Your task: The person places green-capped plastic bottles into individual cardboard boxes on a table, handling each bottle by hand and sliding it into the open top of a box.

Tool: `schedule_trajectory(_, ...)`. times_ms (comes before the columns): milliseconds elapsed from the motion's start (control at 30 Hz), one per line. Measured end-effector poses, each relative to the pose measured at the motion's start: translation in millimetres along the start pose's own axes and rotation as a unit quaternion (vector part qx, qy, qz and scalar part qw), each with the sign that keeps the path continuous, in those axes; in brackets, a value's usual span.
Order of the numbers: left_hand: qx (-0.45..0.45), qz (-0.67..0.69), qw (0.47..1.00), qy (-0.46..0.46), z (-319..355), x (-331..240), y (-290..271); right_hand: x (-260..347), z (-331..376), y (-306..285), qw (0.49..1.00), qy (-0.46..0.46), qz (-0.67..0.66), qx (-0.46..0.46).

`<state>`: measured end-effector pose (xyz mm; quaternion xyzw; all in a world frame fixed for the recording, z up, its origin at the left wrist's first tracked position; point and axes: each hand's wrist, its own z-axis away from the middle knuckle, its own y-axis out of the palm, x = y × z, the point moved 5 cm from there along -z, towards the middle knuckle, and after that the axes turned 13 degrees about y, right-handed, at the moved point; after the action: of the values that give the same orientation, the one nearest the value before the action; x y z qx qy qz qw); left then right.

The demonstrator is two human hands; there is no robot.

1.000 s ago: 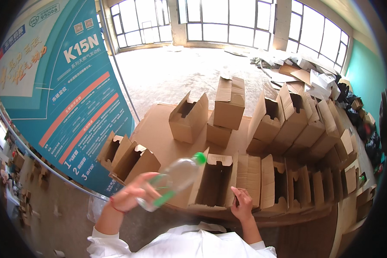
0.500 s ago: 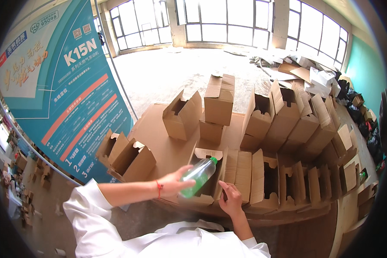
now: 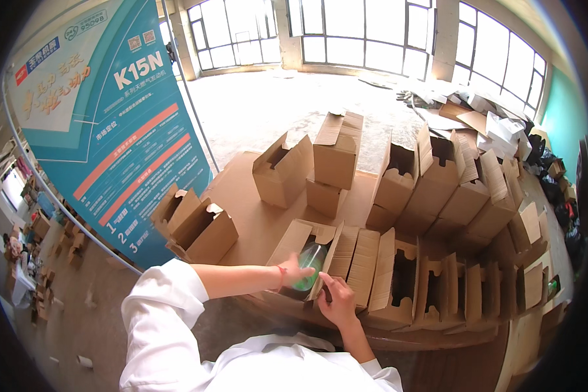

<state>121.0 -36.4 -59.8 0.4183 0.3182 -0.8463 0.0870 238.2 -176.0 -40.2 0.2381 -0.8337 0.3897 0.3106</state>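
Observation:
My left hand (image 3: 291, 270), a red string round its wrist, grips a clear plastic bottle (image 3: 313, 260) with green in it. Bottle and fingers are partly inside an open brown cardboard box (image 3: 287, 245) at the table's near side; motion blurs both. The bottle leans, its lower end toward me. At the same box's right side, my right hand (image 3: 338, 299) has its bent fingers and thumb on the edge of the raised flap (image 3: 334, 255). The bottle's cap is hard to make out against the box.
Several open boxes (image 3: 395, 287) stand in a row to the right, with taller stacks (image 3: 431, 176) behind. More boxes stand beyond my hands (image 3: 282, 173) and at the left (image 3: 206, 232). A teal banner (image 3: 111, 144) rises at the left. The cardboard-covered table (image 3: 242, 189) lies underneath.
My left hand has brought the bottle down and right, from above the box into its opening. My right hand has shifted slightly left and down, staying by the flap. The view has turned slightly.

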Motion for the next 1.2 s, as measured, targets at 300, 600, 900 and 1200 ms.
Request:
schedule_trajectory(300,0.092,-0.254,0.961,0.064,-1.3,25.7,45.9,-0.7,-0.6,-0.9,0.999,-0.02,-0.016,0.023)
schedule_trajectory(600,0.098,-0.392,0.878,0.256,81.1,-48.4,-7.8,-4.8,-1.8,-8.8,0.999,-0.016,-0.041,0.026)
schedule_trajectory(900,-0.127,-0.336,0.876,0.322,101.1,18.3,-57.7,-0.5,-1.6,-4.1,0.998,-0.023,-0.035,0.042)
schedule_trajectory(1200,-0.227,-0.128,0.902,0.343,68.7,33.9,-20.7,20.1,-4.2,-1.6,0.992,-0.018,0.116,0.047)
